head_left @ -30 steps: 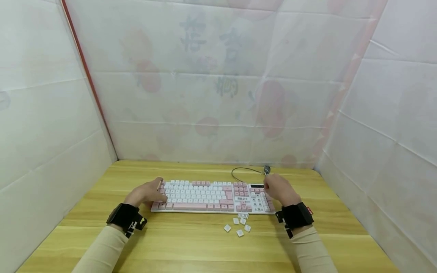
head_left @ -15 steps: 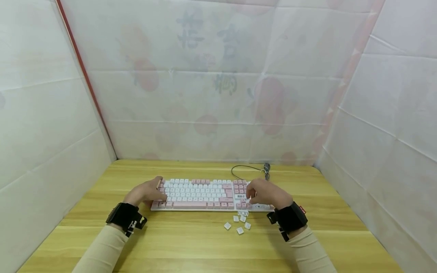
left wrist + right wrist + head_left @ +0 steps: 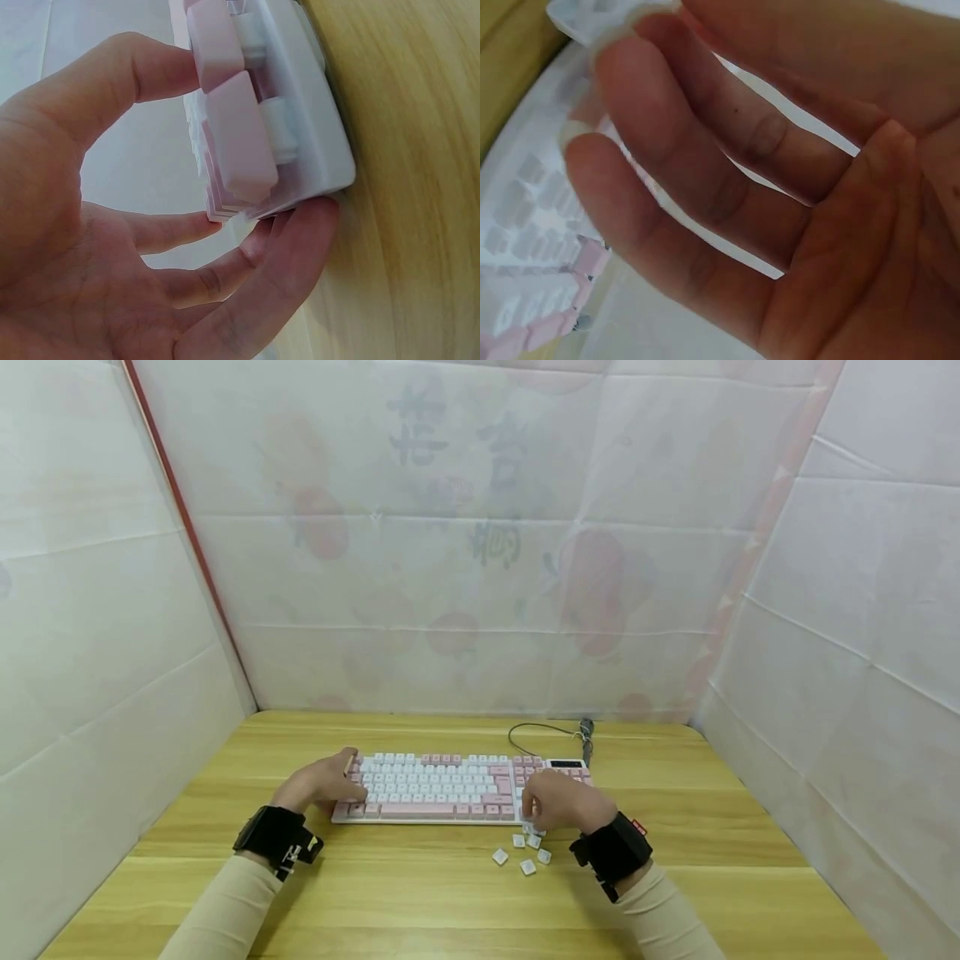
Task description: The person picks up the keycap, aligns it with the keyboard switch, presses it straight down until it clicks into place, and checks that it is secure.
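A pink and white keyboard (image 3: 420, 795) lies flat on the wooden table. My left hand (image 3: 324, 781) grips its left end; in the left wrist view the thumb rests on a pink key (image 3: 216, 46) and the fingers curl under the edge of the casing. At the keyboard's front right edge, my right hand (image 3: 564, 800) hangs with curled fingers. Its fingertips are right at a long white keycap (image 3: 589, 15), with the index finger and thumb closing on its end; the fingers partly hide it. The hand also covers part of the number pad, where bare key sockets (image 3: 521, 199) show.
Several loose white keycaps (image 3: 528, 867) are scattered on the table (image 3: 420, 893) just before the keyboard's right part. Behind the keyboard lies a dark cable (image 3: 536, 725) with its plug (image 3: 587, 727). Hanging white sheets (image 3: 450, 677) enclose the table's back and sides.
My right hand has moved left and toward me, from the number pad's right side to the long keycap at the front edge. The left hand has kept its hold.
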A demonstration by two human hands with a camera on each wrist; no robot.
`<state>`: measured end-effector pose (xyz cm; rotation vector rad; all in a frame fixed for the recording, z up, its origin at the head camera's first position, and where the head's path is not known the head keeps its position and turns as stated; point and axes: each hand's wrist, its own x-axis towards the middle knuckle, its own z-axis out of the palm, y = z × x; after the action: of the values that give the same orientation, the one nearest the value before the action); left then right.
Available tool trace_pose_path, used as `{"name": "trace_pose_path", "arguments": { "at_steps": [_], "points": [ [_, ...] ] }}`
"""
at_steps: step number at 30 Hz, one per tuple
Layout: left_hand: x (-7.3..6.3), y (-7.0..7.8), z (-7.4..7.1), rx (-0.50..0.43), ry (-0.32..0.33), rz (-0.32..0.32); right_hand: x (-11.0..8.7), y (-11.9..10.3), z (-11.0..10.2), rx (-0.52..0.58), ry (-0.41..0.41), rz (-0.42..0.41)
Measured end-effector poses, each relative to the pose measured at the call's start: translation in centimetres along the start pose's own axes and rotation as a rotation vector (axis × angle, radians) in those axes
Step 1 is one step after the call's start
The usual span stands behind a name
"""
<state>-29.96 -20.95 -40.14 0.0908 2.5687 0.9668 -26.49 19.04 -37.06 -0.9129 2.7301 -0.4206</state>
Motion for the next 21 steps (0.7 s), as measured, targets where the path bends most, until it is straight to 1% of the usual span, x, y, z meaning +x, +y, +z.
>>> {"name": "trace_pose_path", "arguments": {
  "at_steps": [6,8,13,17,21],
  "points": [
    [-0.2,0.1,0.0,-0.009,0.0,0.005,0.3,0.1,0.8,-0.007,-0.002,-0.033],
    [-0.2,0.1,-0.1,-0.009,0.001,0.006,0.3,0.0,1.0,-0.017,0.01,-0.029],
    [-0.1,0.0,0.0,-0.004,0.0,0.011,0.3,-0.1,1.1,-0.045,0.012,0.03],
    [0.0,0.0,0.0,0.005,0.004,0.011,0.4,-0.2,1.5,-0.055,-0.009,0.08],
    [0.1,0.0,0.0,0.019,0.013,0.006,0.5,-0.2,1.7,-0.05,-0.028,0.091]
  ]
}}
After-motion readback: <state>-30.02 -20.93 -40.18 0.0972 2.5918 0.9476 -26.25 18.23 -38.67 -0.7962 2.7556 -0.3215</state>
